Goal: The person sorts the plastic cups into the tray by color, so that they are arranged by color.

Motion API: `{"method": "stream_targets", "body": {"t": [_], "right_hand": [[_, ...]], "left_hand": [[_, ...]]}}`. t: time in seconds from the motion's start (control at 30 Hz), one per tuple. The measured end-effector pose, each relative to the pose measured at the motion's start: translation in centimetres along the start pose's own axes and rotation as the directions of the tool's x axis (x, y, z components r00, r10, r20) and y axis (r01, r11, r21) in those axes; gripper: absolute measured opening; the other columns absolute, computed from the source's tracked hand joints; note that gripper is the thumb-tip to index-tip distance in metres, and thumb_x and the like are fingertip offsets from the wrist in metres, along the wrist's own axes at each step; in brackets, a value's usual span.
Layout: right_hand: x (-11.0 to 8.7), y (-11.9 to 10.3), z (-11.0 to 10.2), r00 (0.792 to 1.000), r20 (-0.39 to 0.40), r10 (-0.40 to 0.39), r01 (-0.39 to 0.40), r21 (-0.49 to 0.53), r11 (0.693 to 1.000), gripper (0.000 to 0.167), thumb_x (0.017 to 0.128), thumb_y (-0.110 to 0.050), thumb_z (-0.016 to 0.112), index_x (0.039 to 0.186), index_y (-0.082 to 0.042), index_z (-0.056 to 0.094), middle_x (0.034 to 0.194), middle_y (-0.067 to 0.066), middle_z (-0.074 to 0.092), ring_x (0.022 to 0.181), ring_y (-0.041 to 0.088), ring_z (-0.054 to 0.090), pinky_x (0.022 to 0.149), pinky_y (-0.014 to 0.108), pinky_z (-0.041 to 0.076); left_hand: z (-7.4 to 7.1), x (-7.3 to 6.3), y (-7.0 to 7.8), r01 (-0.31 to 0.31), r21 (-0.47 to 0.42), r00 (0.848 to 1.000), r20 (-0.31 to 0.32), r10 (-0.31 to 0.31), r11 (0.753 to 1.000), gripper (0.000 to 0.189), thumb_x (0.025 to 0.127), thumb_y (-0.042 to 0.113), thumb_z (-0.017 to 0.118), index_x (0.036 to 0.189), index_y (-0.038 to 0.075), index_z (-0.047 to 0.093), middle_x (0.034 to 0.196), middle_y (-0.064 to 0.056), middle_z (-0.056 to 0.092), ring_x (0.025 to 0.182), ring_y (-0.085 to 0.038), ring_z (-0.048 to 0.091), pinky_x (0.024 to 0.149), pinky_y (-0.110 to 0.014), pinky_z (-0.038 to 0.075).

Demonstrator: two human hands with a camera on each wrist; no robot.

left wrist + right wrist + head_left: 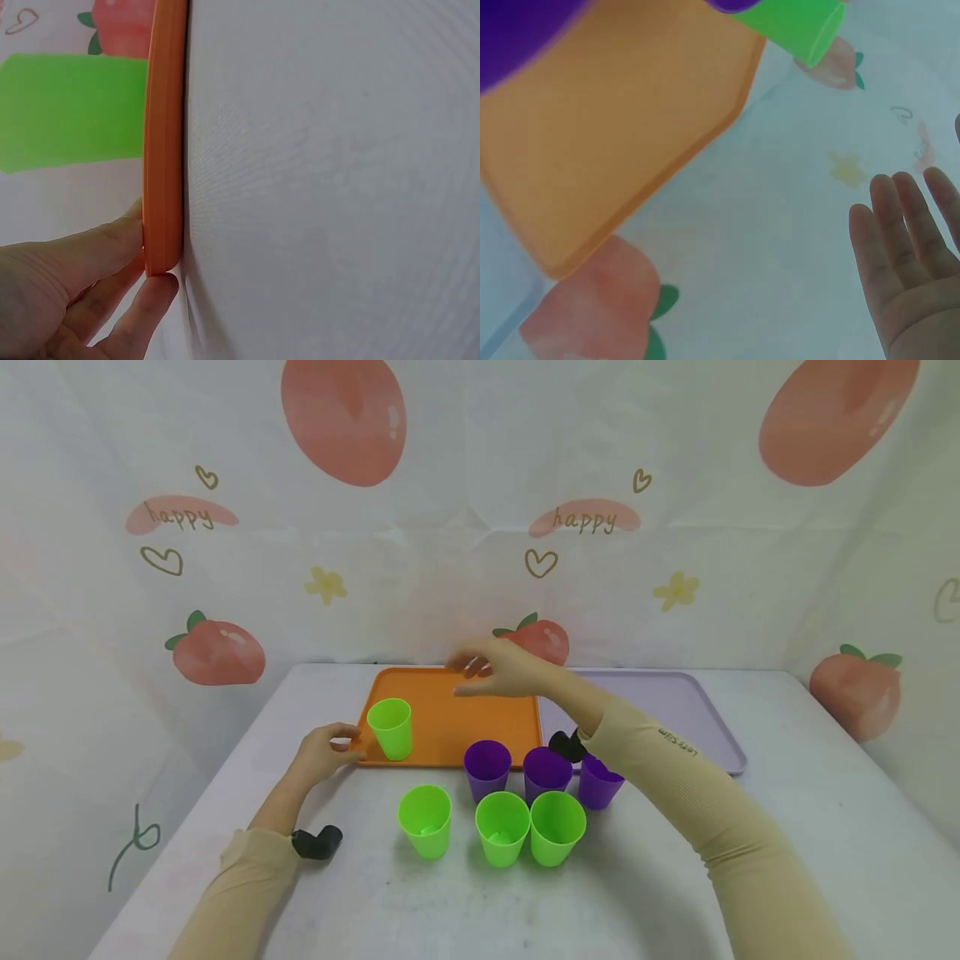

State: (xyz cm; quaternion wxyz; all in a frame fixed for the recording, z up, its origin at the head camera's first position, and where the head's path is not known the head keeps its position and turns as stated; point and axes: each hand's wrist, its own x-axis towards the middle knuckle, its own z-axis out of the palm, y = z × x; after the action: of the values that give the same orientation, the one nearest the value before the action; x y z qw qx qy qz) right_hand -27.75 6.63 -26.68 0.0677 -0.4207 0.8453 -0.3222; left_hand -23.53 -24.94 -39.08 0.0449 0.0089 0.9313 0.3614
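Observation:
At the front left corner of the orange tray (472, 727), my left hand (324, 753) pinches the rim, as the left wrist view shows with the thumb on top and fingertips against the outer edge. A green cup (392, 731) stands upright on that tray, just right of this hand. My right hand (501, 668) hovers over the tray's back right part, fingers extended and holding nothing. In the right wrist view the palm (922, 300) faces the camera, with the fingers straight.
Three purple cups (487, 772) stand along the trays' front edges, the rightmost partly behind the right sleeve. Three green cups (426, 821) stand in front of them. A lavender tray (660, 718) adjoins the orange one on the right. A printed cloth (450, 543) hangs behind the table.

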Motion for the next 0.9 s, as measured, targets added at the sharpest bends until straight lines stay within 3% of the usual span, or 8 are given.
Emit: {"method": "stream_targets", "body": {"t": [0.47, 0.9], "right_hand": [[-7.5, 2.0, -0.9, 0.994, -0.098, 0.050, -0.043, 0.075, 0.996, 0.036, 0.084, -0.012, 0.068, 0.117, -0.001, 0.058, 0.117, 0.015, 0.062, 0.104, 0.027, 0.063, 0.092, 0.039, 0.053], [-13.2, 1.5, -0.3, 0.980, -0.196, 0.026, -0.016, 0.051, 0.999, 0.044, 0.083, -0.010, 0.069, 0.124, -0.004, 0.055, 0.117, 0.013, 0.064, 0.102, 0.023, 0.065, 0.091, 0.036, 0.053]], "left_hand": [[-0.1, -0.4, -0.1, -0.037, 0.013, 0.999, -0.027, 0.038, 0.999, 0.046, 0.082, 0.011, 0.069, 0.122, -0.007, 0.054, 0.127, -0.028, 0.053, 0.111, -0.044, 0.056, 0.089, -0.045, 0.053], [0.1, -0.2, 0.0, -0.044, 0.011, 0.999, -0.022, 0.044, 0.999, 0.046, 0.083, 0.011, 0.069, 0.122, -0.007, 0.054, 0.127, -0.028, 0.054, 0.111, -0.044, 0.056, 0.089, -0.045, 0.053]]}}
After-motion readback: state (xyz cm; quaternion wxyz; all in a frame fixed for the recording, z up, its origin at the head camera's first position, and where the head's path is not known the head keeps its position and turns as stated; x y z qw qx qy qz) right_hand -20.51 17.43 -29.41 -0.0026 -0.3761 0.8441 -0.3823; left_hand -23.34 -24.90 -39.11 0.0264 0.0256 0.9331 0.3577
